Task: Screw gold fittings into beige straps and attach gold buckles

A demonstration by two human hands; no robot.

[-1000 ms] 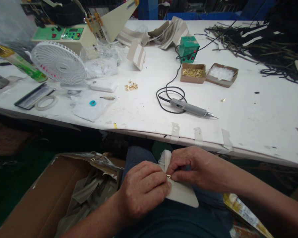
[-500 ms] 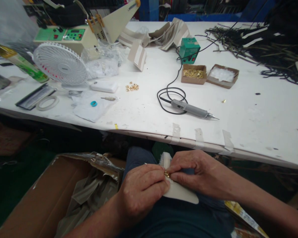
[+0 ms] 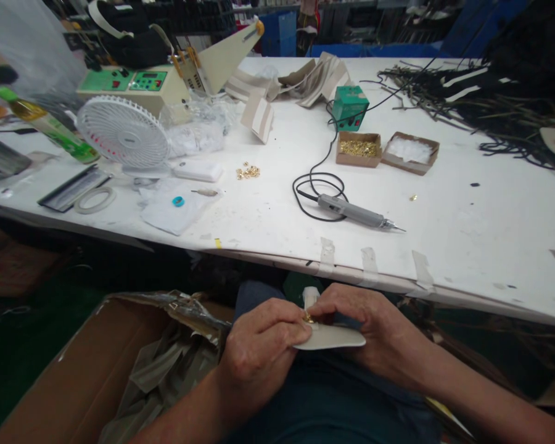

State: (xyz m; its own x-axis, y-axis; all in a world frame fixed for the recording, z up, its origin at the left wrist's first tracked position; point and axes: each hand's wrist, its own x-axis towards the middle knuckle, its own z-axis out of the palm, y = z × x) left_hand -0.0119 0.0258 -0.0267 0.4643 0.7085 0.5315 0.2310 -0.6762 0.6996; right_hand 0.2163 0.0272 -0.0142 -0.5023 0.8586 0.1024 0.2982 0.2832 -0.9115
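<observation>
Head view: beige panel (image 3: 335, 337) held over the lap, just below the counter's (image 3: 448, 228) front edge, tilted so it's seen nearly edge-on. Gold fitting (image 3: 308, 318) on it, between the fingertips; a pale strip (image 3: 311, 297) pokes out beyond. Left hand (image 3: 261, 336): grip clamped on the panel, thumb on top, probably to stop it shifting. Right hand (image 3: 382, 324): fingertip at the fitting, thumb hidden, so can't tell if that grip pinches or only presses. Both hands sit close together, likely because the fitting is small and needs steadying from two sides.

Counter: grey electric screwdriver (image 3: 356, 213) lies nearest, tip to the right, presumably for easy pickup; cord (image 3: 308, 195) looped beside it, likely slack for reach. Green box (image 3: 350, 108) stands farther back. Two small trays side by side: left tray (image 3: 358, 159) has gold parts, right tray (image 3: 403, 165) white bits, apparently kept apart by kind. Loose gold pieces (image 3: 248, 171) lie left of the cord. Cardboard box (image 3: 74, 376) with more beige pieces (image 3: 171, 357) by the left leg, seemingly within reach.
</observation>
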